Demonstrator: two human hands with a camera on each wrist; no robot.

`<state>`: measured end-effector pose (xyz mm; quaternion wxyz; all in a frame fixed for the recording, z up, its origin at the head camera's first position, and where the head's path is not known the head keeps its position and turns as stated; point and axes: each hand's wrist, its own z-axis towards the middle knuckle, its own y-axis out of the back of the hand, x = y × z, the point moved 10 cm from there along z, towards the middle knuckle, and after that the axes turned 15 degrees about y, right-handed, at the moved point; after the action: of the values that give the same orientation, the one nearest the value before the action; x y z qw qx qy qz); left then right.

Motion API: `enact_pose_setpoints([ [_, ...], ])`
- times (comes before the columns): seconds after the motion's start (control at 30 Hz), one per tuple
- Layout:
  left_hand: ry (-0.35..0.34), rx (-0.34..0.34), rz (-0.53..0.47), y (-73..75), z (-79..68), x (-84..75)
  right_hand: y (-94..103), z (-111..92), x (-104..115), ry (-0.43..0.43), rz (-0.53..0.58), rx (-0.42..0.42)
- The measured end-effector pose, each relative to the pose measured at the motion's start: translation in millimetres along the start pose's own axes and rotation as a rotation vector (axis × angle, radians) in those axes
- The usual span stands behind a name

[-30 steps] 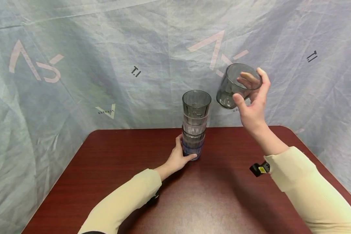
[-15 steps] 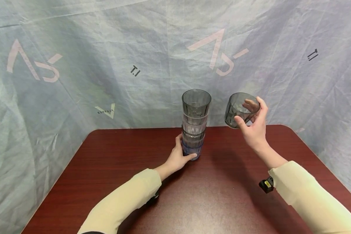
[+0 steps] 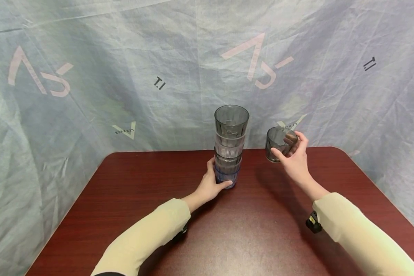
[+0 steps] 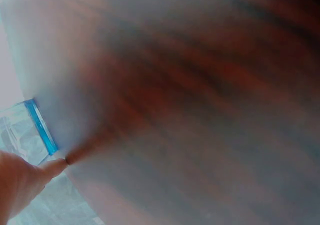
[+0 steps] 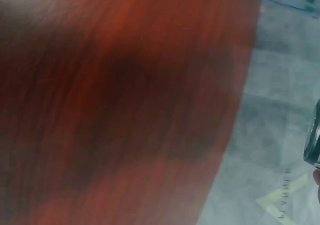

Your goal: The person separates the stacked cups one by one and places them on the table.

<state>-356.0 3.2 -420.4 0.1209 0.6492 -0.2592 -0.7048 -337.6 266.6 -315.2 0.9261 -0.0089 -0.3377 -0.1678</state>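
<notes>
A tall stack of nested clear tumblers (image 3: 230,134), smoky grey above and bluish at the bottom, stands upright on the table. Low on that stack, my left hand (image 3: 207,184) grips the bluish tumbler, thumb across its front. In the left wrist view the blue base (image 4: 41,127) shows beside the thumb. To the right of the stack, my right hand (image 3: 294,155) holds a single smoky grey glass (image 3: 277,143) by its side, thumb in front and fingers behind. That glass is slightly tilted, apart from the stack, its rim lower than the stack's top. Only its edge enters the right wrist view.
The dark red-brown wooden table (image 3: 124,199) ends just behind the stack. A pale grey printed cloth (image 3: 179,50) hangs behind and at both sides. A small black device (image 3: 313,222) sits at the right sleeve cuff.
My right hand has lowered the single grey glass from above the stack's rim height to near the table's back edge, tilting it less. My left hand and the stack have stayed put.
</notes>
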Motion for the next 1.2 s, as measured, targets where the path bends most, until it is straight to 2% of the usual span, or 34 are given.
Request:
enact_pose_setpoints([
  [0.2, -0.005, -0.007, 0.002, 0.3, 1.1, 0.2, -11.7, -13.5, -41.9, -0.070, -0.108, 0.107],
  [0.37, -0.023, -0.013, 0.002, -0.3, 1.1, -1.4, -24.8, -25.4, -53.9, -0.117, -0.195, 0.221],
  [0.63, 0.000, -0.005, 0.005, -2.7, 0.1, -1.4, -39.0, -43.6, -67.7, -0.204, -0.201, 0.341],
  [0.77, 0.003, 0.006, -0.006, -3.5, -0.8, -1.0, -42.2, -48.2, -74.9, -0.232, -0.190, 0.370],
  [0.93, 0.001, 0.006, -0.006, -3.3, -1.3, 0.2, -42.7, -49.0, -80.0, -0.270, -0.163, 0.365],
  [1.2, 0.009, 0.008, -0.004, -0.6, 0.8, 1.6, -42.6, -46.4, -85.3, -0.303, -0.188, 0.378],
])
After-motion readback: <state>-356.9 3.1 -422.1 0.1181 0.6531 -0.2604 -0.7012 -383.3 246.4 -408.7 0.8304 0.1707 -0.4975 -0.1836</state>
